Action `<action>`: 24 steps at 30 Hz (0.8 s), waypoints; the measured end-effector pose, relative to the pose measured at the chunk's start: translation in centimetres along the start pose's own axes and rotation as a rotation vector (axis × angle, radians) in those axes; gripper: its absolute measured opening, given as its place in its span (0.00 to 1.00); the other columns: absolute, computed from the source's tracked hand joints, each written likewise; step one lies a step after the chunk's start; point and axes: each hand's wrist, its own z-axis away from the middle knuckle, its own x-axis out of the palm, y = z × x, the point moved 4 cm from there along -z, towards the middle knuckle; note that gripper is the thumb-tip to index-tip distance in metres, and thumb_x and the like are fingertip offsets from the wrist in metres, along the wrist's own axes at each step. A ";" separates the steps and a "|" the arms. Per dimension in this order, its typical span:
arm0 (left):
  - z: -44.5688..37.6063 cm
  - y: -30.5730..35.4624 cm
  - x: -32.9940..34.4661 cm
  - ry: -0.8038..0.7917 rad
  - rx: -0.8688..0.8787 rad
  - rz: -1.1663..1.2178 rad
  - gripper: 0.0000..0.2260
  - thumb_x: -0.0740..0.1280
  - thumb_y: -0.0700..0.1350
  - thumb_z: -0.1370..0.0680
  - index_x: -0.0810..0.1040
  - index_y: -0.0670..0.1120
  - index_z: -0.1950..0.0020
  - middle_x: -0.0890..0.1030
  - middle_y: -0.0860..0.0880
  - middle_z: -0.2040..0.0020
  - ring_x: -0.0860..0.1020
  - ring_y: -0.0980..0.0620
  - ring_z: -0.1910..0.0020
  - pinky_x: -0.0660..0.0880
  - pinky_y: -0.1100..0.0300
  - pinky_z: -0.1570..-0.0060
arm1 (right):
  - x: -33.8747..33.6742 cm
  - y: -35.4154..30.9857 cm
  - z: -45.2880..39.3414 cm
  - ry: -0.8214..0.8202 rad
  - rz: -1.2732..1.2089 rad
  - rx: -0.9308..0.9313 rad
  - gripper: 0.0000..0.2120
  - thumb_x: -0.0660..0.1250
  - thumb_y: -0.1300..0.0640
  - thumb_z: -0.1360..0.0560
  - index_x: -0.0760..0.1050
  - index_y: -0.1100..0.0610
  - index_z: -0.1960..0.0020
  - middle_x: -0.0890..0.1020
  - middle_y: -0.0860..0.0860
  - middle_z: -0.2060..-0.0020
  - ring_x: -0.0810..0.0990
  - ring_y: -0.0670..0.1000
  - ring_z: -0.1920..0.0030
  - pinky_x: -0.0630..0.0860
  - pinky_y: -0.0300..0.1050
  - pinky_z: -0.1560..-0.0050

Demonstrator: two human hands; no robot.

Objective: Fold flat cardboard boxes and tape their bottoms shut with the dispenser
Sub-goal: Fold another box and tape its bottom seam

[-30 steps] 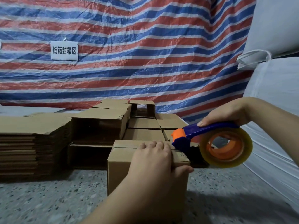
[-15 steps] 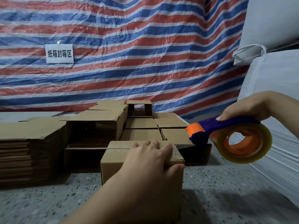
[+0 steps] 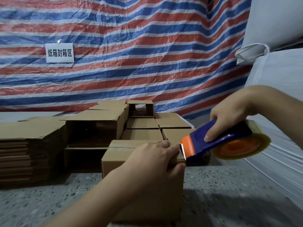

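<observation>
Left hand (image 3: 154, 157): was laid flat on top of the folded cardboard box (image 3: 142, 182), fingers straight, thumb hooked over the near right edge.
Right hand (image 3: 229, 118): was wrapped around the tape dispenser (image 3: 218, 143).
Dispenser: its serrated blade was held just beside the left fingertips (image 3: 172, 147), at the box's right top edge.
Flat boxes (image 3: 24, 151): were stacked left of the left hand.

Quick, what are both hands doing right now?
Left hand: open, pressing flat on the cardboard box.
Right hand: gripping the tape dispenser.
</observation>
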 end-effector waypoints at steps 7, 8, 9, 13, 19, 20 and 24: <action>0.0 0.0 0.1 0.064 0.007 0.005 0.24 0.54 0.63 0.19 0.65 0.56 0.25 0.73 0.52 0.30 0.73 0.52 0.35 0.72 0.56 0.38 | 4.5 -0.6 -3.6 0.079 0.324 0.125 0.27 0.75 0.32 0.36 0.79 0.49 0.46 0.82 0.47 0.55 0.82 0.50 0.53 0.80 0.48 0.46; -0.1 -0.1 0.3 0.072 0.012 0.007 0.24 0.54 0.63 0.19 0.65 0.56 0.25 0.73 0.52 0.30 0.73 0.52 0.35 0.72 0.57 0.38 | 6.0 0.0 -4.5 0.137 0.289 0.094 0.26 0.73 0.31 0.34 0.79 0.49 0.47 0.82 0.46 0.58 0.82 0.48 0.56 0.80 0.46 0.49; -0.1 -0.1 0.5 0.077 0.014 0.015 0.24 0.54 0.63 0.19 0.65 0.56 0.25 0.73 0.52 0.30 0.72 0.52 0.34 0.71 0.57 0.36 | 7.2 0.6 -5.1 0.231 0.244 0.053 0.25 0.70 0.30 0.33 0.79 0.50 0.50 0.81 0.45 0.60 0.81 0.47 0.59 0.80 0.44 0.55; -0.2 -0.2 1.1 0.091 0.014 0.071 0.26 0.55 0.63 0.20 0.62 0.56 0.23 0.63 0.55 0.23 0.63 0.53 0.25 0.61 0.57 0.28 | 12.4 1.3 -7.3 0.569 -0.010 0.015 0.25 0.63 0.26 0.29 0.76 0.49 0.55 0.80 0.45 0.63 0.79 0.43 0.63 0.78 0.41 0.63; -0.3 0.3 0.0 0.129 0.078 0.005 0.24 0.53 0.63 0.21 0.72 0.53 0.32 0.77 0.53 0.35 0.76 0.52 0.40 0.77 0.54 0.42 | 17.9 -0.3 -8.5 0.739 -0.089 -0.006 0.26 0.58 0.25 0.27 0.75 0.47 0.52 0.82 0.45 0.57 0.81 0.47 0.57 0.74 0.42 0.60; -0.3 0.5 -0.2 0.131 0.089 -0.016 0.23 0.53 0.63 0.21 0.72 0.52 0.33 0.78 0.53 0.37 0.77 0.53 0.44 0.79 0.55 0.47 | 18.4 -0.6 -8.5 0.758 -0.058 -0.014 0.26 0.57 0.25 0.26 0.75 0.47 0.51 0.82 0.46 0.55 0.81 0.47 0.55 0.73 0.43 0.58; -0.6 0.7 -0.6 0.131 0.132 -0.067 0.21 0.54 0.62 0.21 0.73 0.52 0.37 0.79 0.53 0.43 0.78 0.53 0.53 0.80 0.57 0.56 | 19.4 -1.5 -8.3 0.743 -0.081 -0.006 0.25 0.53 0.26 0.24 0.71 0.47 0.53 0.79 0.46 0.56 0.78 0.47 0.56 0.74 0.44 0.53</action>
